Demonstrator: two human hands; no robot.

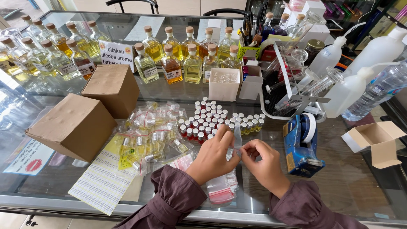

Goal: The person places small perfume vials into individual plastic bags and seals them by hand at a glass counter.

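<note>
My left hand (pixel 213 157) and my right hand (pixel 265 166) meet over the glass counter, both pinching a small clear plastic bag (pixel 237 136) that stands upright between the fingertips. Under the left hand lies a stack of flat zip bags with red strips (pixel 220 190). Just beyond the hands stands a cluster of small vials with white and red caps (pixel 210 118). To the left lies a heap of bagged vials holding yellow liquid (pixel 152 135).
Two closed cardboard boxes (pixel 76 125) sit at the left, a sheet of small labels (pixel 99 182) below them. A blue tape dispenser (pixel 300 146) stands right of my hands. Corked bottles of yellow liquid (pixel 171 63) line the back; squeeze bottles (pixel 352 89) and an open small white box (pixel 377 142) are at right.
</note>
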